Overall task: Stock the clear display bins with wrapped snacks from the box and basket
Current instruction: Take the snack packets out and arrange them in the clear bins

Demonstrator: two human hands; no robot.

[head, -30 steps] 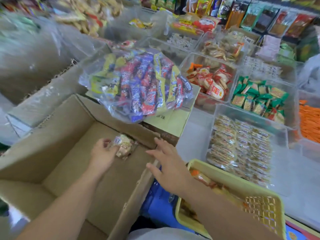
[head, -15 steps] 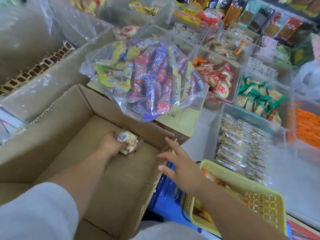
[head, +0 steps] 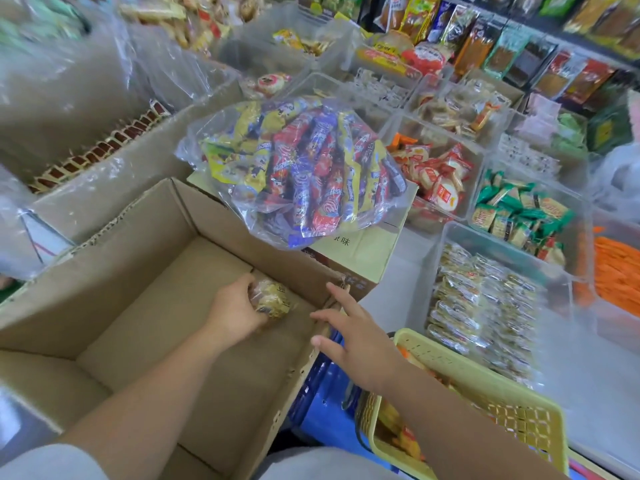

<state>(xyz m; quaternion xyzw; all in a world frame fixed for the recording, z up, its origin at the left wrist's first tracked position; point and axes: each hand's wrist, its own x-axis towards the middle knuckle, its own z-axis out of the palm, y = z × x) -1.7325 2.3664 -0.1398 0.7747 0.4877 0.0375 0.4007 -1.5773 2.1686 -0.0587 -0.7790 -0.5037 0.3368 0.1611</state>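
Left hand [head: 239, 310] is closed around a small clear-wrapped yellowish snack [head: 272, 298] at the brown cardboard box's [head: 114, 271] far corner, while the open, empty right hand [head: 356, 344], resting on the rim, is nearer the clear plastic display bin [head: 446, 237] lying rightward.

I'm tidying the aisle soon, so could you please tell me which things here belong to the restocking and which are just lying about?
In use:
- cardboard box
- wrapped snack in the left hand
- right hand, open at the box edge
- yellow basket
- clear bin of matching snacks

Lying about:
- bag of snack sticks
- hanging packets
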